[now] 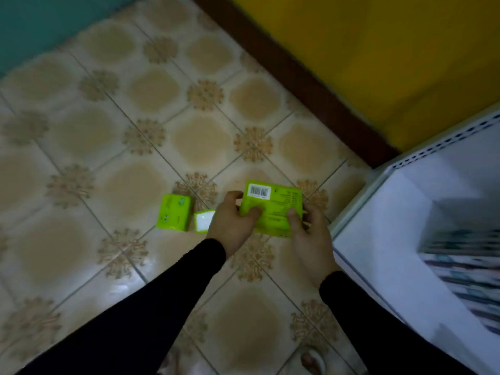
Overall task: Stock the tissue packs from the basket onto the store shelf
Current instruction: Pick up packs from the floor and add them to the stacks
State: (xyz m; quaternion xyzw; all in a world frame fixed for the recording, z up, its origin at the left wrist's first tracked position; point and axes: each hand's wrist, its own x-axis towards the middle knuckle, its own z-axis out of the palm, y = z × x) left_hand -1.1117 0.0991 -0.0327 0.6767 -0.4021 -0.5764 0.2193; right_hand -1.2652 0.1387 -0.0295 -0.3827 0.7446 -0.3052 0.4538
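A green tissue pack point(270, 209), barcode side up, is held at lower centre of the frame between the left hand point(230, 220) and the right hand point(311, 234); the fingers of both are curled around its opposite ends, thumbs pressed on the printed face. Two more packs are seen on the tiled floor point(108, 158) to the left: a standing green pack point(174, 212) and, just beside it, a small pack point(204, 221) partly hidden by the left hand. The white shelf point(392, 239) is seen at the right edge, with blurred goods on it. No basket is in view. The held pack is judged liable to slip if one hand is released, and the floor packs could be overlooked or kicked.
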